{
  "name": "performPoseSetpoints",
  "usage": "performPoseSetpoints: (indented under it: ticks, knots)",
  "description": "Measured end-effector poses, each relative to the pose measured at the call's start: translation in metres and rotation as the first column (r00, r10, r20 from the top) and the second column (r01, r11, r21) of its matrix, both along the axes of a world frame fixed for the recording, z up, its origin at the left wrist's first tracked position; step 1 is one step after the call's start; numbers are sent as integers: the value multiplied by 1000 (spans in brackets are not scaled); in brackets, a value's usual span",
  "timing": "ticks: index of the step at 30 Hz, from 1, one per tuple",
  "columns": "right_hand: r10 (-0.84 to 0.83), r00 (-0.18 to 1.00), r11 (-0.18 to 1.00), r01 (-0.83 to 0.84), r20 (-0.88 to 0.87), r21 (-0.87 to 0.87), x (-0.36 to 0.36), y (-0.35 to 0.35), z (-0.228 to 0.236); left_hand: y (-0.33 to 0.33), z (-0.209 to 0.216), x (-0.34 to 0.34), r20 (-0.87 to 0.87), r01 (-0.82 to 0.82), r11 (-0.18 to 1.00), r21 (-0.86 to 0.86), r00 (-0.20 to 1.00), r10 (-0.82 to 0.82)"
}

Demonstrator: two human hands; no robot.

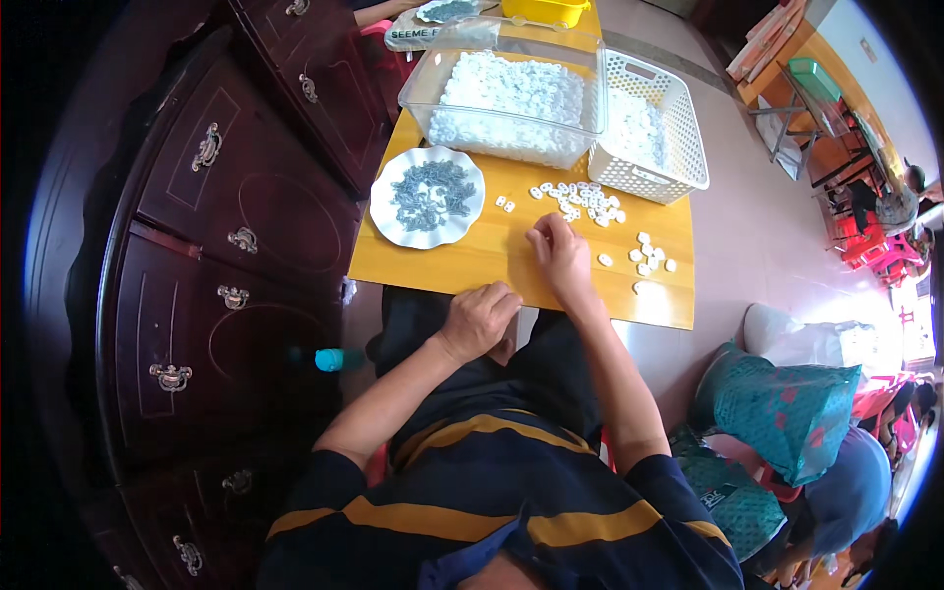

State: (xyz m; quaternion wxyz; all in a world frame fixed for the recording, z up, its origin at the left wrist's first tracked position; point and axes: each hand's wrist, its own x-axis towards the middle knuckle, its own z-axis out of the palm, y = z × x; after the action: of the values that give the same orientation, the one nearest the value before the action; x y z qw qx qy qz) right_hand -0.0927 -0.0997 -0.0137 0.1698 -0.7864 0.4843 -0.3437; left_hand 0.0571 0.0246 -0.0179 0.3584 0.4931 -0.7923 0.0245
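Note:
My left hand (482,317) is curled at the front edge of the wooden table (393,264), its fingers closed. What it holds, if anything, is hidden. Over the tabletop, my right hand (562,254) has its fingers bent and drawn together; anything in them is too small or covered to name. Just beyond it lies a cluster of small white oval plastic pieces with holes (580,202). More white pieces (649,256) are scattered to its right. Two white pieces (505,204) sit apart, near a scalloped white plate (393,228) of small grey-blue parts (433,195).
A clear plastic bin (418,93) full of white pieces stands at the table's back, beside a white perforated basket (688,162) with more. A dark wooden cabinet (197,265) flanks the left. Green bags (787,403) and another person (855,482) are at the right.

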Motion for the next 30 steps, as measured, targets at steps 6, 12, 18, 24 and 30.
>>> performPoseSetpoints:
  ticks: [6,12,18,24,30]
  knots:
    - [15,928,987,-74,372,145,-32,47,3,-3,11,-6,-322,20,992,122,947,20]
    - [-132,859,899,-107,495,425,-53,87,-18,-9,20,-21,-617,104,945,312,778,118]
    - [-138,723,802,-320,678,504,-62,94,-31,-13,17,-29,-687,170,927,335,718,117]
    - [-83,770,830,-298,632,472,-68,83,-31,-12,25,-34,-683,206,897,392,718,133]
    - [-94,787,907,-185,610,379,-63,88,-30,-15,32,-38,-630,197,906,373,772,91]
